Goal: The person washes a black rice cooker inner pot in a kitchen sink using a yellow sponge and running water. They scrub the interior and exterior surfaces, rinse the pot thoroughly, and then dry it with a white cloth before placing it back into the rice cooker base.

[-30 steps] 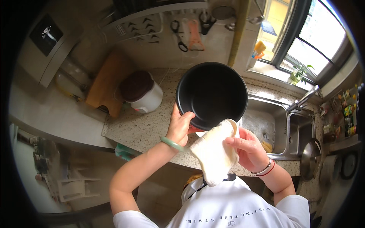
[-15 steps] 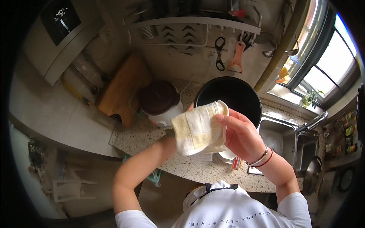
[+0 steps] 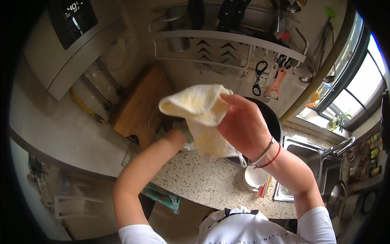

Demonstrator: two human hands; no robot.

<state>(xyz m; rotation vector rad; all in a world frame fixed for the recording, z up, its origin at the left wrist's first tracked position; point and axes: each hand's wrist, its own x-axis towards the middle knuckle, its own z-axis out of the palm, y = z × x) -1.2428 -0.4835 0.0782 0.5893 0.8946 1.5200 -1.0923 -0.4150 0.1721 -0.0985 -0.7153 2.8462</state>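
A pale yellow and white cloth (image 3: 199, 107) is held up over the counter, its upper part folded over and its lower part hanging. My right hand (image 3: 245, 126) pinches its right upper corner between thumb and fingers. Behind the cloth my left hand is hidden; only my left forearm (image 3: 146, 162) and a green bangle at the wrist show, so its fingers cannot be made out. Beyond my right hand stands a large black pot (image 3: 274, 118), partly covered. A small appliance with a dark lid sits behind my left wrist, mostly hidden.
On the speckled counter (image 3: 211, 183) are a white bowl (image 3: 256, 177) and several coloured sticks (image 3: 265, 189). A steel sink (image 3: 302, 152) is at the right, a wooden cutting board (image 3: 144, 105) at the left. Scissors (image 3: 258, 77) and a peeler (image 3: 277, 83) hang on the wall rack.
The cloth has risen, and its top now folds over toward the left. My right hand has turned and gone up. The view has shifted, so the bowl shows more fully.
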